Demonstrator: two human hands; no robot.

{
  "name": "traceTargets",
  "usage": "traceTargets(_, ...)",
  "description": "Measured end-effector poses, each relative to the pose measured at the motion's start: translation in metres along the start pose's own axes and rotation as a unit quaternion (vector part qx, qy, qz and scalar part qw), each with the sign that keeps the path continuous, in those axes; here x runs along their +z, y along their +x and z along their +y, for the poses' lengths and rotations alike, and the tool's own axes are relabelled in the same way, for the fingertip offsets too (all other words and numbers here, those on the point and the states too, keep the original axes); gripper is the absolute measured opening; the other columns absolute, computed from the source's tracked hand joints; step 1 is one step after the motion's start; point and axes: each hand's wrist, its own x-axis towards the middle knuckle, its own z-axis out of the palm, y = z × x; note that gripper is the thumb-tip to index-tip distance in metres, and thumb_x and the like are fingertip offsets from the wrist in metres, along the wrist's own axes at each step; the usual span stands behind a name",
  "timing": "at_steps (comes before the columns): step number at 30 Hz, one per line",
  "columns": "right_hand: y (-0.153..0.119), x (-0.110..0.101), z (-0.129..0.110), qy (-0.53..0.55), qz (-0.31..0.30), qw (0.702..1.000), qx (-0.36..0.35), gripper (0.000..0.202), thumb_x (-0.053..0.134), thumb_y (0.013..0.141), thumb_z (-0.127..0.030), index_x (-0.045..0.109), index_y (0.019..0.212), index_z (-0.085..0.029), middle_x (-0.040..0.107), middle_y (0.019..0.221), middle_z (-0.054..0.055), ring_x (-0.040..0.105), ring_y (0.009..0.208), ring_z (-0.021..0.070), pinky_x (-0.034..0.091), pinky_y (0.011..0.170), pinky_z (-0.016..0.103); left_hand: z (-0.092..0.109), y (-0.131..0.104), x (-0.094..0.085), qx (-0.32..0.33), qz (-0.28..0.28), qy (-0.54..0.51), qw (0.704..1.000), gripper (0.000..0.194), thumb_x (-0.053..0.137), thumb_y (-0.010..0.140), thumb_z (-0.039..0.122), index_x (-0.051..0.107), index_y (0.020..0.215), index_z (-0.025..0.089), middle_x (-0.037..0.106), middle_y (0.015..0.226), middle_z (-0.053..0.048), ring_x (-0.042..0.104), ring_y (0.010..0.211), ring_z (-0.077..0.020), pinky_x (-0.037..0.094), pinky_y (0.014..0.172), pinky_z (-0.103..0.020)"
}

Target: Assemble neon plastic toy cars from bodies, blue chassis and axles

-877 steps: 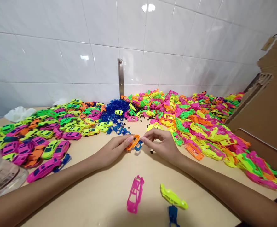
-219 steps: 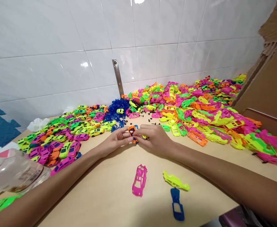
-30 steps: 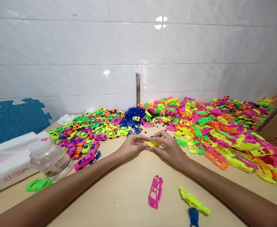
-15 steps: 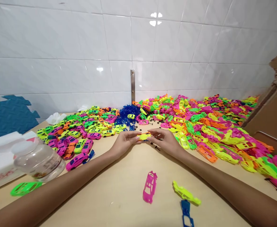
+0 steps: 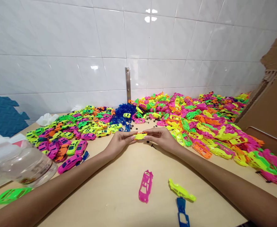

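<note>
A small yellow toy car (image 5: 140, 136) with a strip of orange along its top is held between my two hands at the middle of the table. My left hand (image 5: 119, 143) pinches its left end, thumb and fingers closed on it. At the opposite end, my right hand (image 5: 163, 138) grips it the same way. The fingers cover both ends, and the car's underside is hidden. Small black wheels on an axle (image 5: 153, 146) lie just below my right hand. Nearer to me are a pink car shell (image 5: 145, 186), a yellow car shell (image 5: 182, 190) and a blue plastic part (image 5: 182, 212).
Toy cars with dark windows (image 5: 68, 138) spread over the left side. A heap of blue parts (image 5: 121, 114) sits by the tiled wall, and a large pile of coloured shells (image 5: 206, 126) fills the right. A clear jar (image 5: 29, 167) and a cardboard box (image 5: 268, 101) flank the table.
The whole view has shifted slightly, so things appear further left. Both hands keep hold of the yellow toy car, with little visible change in grip.
</note>
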Motion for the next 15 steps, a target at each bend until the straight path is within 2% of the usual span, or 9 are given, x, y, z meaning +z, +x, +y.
traceTargets(4,-0.0003,-0.0024,-0.0003,-0.003,-0.011,1.000,-0.002,0.044,0.084,0.075,-0.044,0.079,0.110,-0.017,0.077,0.110,0.010,0.074,0.099,0.0292,0.060,0.092,0.046,0.0011,-0.0012,0.0005,-0.009,0.007,-0.014,1.000,0.051,0.089,0.070,0.039,0.078,0.114,0.015,0.078,0.113,-0.013,0.074,0.106,-0.0282,0.052,0.109,-0.046)
traceTargets(7,-0.0006,-0.0025,0.0007,0.018,-0.024,0.999,0.018,0.048,0.082,0.077,-0.047,0.078,0.114,-0.017,0.078,0.105,0.010,0.075,0.092,0.0275,0.062,0.088,0.045,0.0013,-0.0018,0.0006,-0.012,0.010,-0.028,0.999,0.053,0.090,0.068,0.038,0.078,0.114,0.013,0.078,0.112,-0.014,0.075,0.102,-0.0283,0.052,0.108,-0.047)
traceTargets(11,-0.0007,0.0000,0.0005,0.053,-0.025,0.997,0.040,0.049,0.082,0.076,-0.049,0.078,0.113,-0.017,0.079,0.095,0.009,0.076,0.082,0.0236,0.063,0.081,0.040,0.0007,-0.0019,0.0006,-0.008,0.002,-0.041,0.999,0.058,0.090,0.068,0.039,0.076,0.117,0.010,0.076,0.115,-0.018,0.075,0.104,-0.0308,0.050,0.110,-0.051)
traceTargets(15,-0.0007,0.0012,-0.0020,0.030,-0.015,0.999,0.026,0.046,0.081,0.077,-0.048,0.079,0.110,-0.018,0.079,0.099,0.008,0.076,0.084,0.0248,0.063,0.081,0.041,0.0013,-0.0026,0.0009,-0.005,0.006,-0.038,0.999,0.058,0.090,0.067,0.040,0.076,0.116,0.010,0.075,0.118,-0.018,0.073,0.108,-0.0323,0.049,0.111,-0.053)
